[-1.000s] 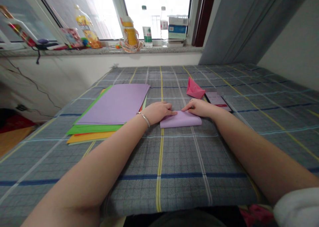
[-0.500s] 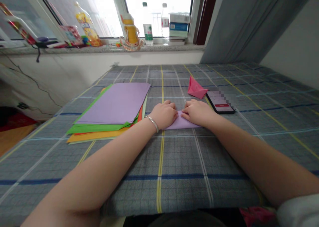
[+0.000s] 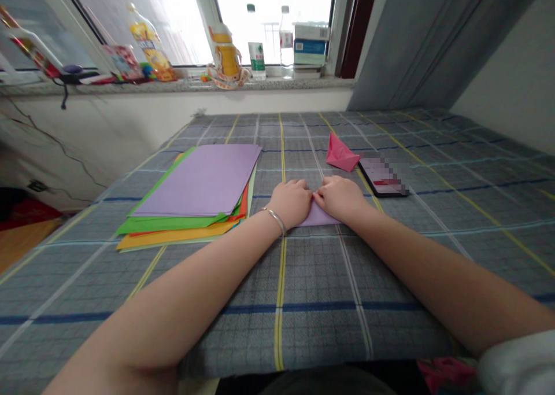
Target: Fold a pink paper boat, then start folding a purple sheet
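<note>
One folded lilac paper sheet (image 3: 319, 216) held flat under both hands

The left hand (image 3: 291, 203), with a thin silver bangle (image 3: 274, 221) at its wrist, and the right hand (image 3: 339, 198) lay side by side on the sheet, covering most of it. Their fingers (image 3: 303, 194) were together, the tips meeting above the sheet's middle, pressing down rather than clamping an edge. The sheet lay on a grey checked cover (image 3: 416, 268) striped with yellow and blue. Just left of the sheet sat a loose stack of lilac, green, orange and yellow paper (image 3: 199, 181). Beyond the sheet lay a small pink folded paper shape (image 3: 342, 155), with a black smartphone (image 3: 384, 178) to its right.

The likeliest trouble was slippage: the cloth looked soft, so uneven pressure could have left a crease crooked or weak. Lifting either hand could have let the fold spring open. The left wrist was near the stack, so a sideways sweep could have dragged its loose sheets out of line.
</note>
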`<state>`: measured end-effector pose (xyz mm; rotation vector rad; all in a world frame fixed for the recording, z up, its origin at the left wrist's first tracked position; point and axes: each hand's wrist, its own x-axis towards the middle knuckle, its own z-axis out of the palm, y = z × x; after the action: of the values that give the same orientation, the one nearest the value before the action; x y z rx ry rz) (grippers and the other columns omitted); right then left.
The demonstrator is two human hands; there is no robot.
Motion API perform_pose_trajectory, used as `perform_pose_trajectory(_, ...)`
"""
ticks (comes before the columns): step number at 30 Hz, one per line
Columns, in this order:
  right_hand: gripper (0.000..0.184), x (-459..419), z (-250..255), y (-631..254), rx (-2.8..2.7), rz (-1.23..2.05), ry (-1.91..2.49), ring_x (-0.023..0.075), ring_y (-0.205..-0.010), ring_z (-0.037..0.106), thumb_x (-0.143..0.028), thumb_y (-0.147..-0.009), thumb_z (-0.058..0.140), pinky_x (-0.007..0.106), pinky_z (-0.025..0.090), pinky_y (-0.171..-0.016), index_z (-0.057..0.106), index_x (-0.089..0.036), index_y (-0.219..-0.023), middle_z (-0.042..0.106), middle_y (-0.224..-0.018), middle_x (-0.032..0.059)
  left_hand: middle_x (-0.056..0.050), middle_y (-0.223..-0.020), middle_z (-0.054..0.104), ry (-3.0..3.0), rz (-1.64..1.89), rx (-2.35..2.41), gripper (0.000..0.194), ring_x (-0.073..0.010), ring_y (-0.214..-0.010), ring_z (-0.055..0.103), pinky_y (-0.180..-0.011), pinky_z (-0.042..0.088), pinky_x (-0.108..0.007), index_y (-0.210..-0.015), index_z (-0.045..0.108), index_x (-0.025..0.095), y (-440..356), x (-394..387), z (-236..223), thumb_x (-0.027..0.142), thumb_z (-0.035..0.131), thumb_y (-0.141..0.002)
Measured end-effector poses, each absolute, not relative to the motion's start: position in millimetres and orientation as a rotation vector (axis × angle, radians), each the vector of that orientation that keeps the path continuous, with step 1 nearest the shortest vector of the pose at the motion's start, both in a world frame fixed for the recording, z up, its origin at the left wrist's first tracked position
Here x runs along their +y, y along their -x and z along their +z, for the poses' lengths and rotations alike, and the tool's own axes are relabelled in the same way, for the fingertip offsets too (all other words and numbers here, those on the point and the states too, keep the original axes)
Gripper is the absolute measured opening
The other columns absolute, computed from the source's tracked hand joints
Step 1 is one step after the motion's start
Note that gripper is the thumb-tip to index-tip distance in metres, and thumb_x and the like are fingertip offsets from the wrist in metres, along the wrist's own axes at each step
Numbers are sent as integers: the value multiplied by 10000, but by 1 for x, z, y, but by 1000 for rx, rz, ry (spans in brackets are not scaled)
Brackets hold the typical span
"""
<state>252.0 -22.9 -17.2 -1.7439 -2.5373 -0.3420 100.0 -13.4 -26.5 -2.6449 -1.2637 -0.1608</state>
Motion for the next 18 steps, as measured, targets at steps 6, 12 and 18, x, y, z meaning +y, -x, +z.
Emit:
perform_pose_trajectory(6, 387, -25, -17, -253, -2659, -453, 1612, 269, -912, 594, -389, -922, 452, 344, 416, -676, 732, -127, -874, 667, -928, 138, -110, -984, 601, 2642, -211, -1243, 302, -245, -918, 594, -791, 477, -364, -1008, 652, 133, -99, -21, -36, 299, 420, -908)
perform_pose_trajectory(12, 391, -27, -26, -260, -2641, -476, 1558, 265, -930, 581, -437, -906, 483, 348, 432, -734, 701, -115, -951, 652, -986, 143, -137, -1335, 520, 2706, -270, -1189, 433, -271, -1222, 464, -1064, 327, -422, -1262, 539, 83, -94, -21, -48, 304, 353, -940)
perform_pose_trajectory(18, 617, -31, -28, -271, -2666, -413, 1481, 292, -1049, 538, -609, -879, 435, 367, 426, -851, 647, -103, -1159, 629, -1123, 165, -5, -1547, 268, 2924, -144, -1192, 551, -264, -1438, 165, -1153, 143, -497, -1502, 193, 203, -88, -14, -48, 414, 170, -993)
